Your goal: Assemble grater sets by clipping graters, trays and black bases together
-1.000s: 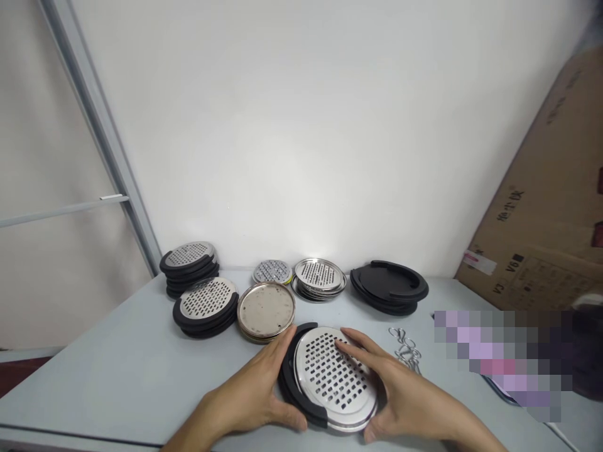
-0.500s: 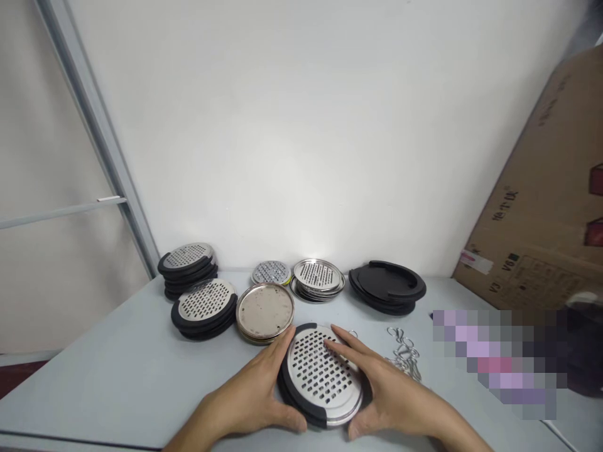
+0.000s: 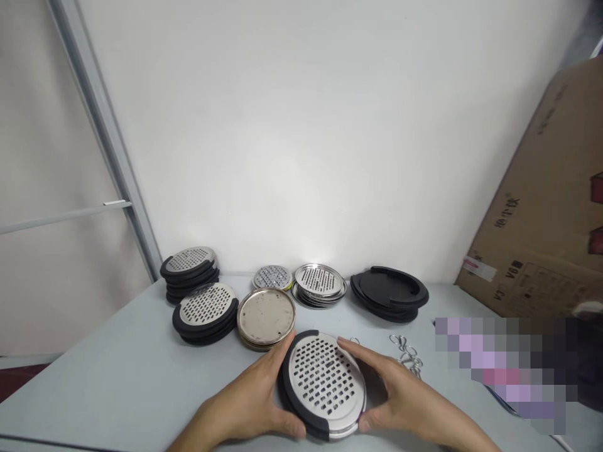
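A round grater (image 3: 325, 376), a silver perforated disc in a black crescent-shaped rim, lies face up at the table's front. My left hand (image 3: 257, 395) clasps its black left side, thumb at the lower edge and fingers at the upper edge. On the bare metal right side, my right hand (image 3: 393, 392) grips the rim between thumb and fingertips, palm off the disc. Just beyond sits a stack of plain metal discs (image 3: 266, 314). Small wire hooks (image 3: 409, 355) lie in a loose pile beyond my right hand.
Two stacks of black-rimmed graters (image 3: 207, 307) stand at the left. Along the wall are a small grater disc (image 3: 272, 277), a stack of metal grater discs (image 3: 320, 281) and stacked black holders (image 3: 389, 292). A cardboard box (image 3: 541, 207) leans at the right, near a blurred-out area.
My right fingers, which lay over the grater's face, have drawn back to its right rim. The whole view has shifted slightly downward. My left hand keeps its place on the black side.
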Demonstrator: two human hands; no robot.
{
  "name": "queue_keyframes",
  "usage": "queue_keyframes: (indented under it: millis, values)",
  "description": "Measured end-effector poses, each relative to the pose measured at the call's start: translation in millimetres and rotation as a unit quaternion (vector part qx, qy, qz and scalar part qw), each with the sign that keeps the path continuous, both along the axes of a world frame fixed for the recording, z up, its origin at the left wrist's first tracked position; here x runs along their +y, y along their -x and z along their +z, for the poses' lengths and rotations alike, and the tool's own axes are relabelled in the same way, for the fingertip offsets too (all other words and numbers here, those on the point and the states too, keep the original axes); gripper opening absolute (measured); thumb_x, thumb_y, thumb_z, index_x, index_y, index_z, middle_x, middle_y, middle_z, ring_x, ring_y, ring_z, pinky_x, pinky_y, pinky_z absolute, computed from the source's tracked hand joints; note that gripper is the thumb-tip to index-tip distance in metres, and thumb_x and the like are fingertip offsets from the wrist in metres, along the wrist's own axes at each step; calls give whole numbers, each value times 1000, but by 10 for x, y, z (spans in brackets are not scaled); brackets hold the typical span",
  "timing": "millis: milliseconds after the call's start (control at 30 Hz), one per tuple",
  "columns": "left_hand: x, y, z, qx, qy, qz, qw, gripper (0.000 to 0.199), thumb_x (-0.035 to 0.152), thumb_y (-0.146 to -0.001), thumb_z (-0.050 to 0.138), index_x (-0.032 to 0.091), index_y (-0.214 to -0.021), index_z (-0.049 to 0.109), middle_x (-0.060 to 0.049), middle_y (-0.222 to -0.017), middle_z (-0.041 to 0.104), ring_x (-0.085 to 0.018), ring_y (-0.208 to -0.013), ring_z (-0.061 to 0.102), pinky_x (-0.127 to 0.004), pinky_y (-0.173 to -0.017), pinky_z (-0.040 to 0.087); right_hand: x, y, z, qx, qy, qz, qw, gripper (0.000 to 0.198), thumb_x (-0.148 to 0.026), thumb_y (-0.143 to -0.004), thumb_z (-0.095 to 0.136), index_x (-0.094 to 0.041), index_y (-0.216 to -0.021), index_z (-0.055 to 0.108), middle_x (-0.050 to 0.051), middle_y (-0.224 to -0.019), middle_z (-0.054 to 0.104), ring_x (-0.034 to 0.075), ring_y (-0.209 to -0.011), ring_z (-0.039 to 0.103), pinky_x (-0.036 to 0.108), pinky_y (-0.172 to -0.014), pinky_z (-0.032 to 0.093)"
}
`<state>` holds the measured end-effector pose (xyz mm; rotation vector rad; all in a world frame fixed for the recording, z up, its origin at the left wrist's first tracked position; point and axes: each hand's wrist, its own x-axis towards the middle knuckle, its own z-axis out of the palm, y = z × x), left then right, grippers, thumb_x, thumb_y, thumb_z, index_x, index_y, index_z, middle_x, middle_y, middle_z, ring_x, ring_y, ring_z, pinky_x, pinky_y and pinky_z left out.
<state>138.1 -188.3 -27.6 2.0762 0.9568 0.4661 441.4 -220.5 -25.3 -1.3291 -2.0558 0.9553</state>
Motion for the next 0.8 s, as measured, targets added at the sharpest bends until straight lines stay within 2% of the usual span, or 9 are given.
queue_keyframes:
  millis: [200,500,800]
  values:
    - [-3,-10,-18,14,-5,15,1000,129,47,-51,86,27,-152,9,-10,-159,15,-35,-143,18,-53,-117,15,-8,46,31,11,-8,-1,1000,106,-46,-53,87,-25,-145,39,11,-147,44,34,-133,42,46,-113,31]
    - [-12,-49,24,-15,-37,12,999,115,36,-54,84,28,-150,21,-8,-155,28,-34,-140,29,-53,-116,19,-15,58,-14,7,-20,-6,1000,104,-47,-53,86,-26,-145,40,10,-144,49,34,-129,47,44,-110,35]
    - [-4,-25,-25,30,-37,27,999,118,40,-51,85,27,-150,23,-8,-156,25,-33,-141,26,-50,-117,20,-62,110,36,-34,-22,-35,999,108,-52,-49,85,-22,-143,43,13,-140,52,36,-126,50,43,-108,38]
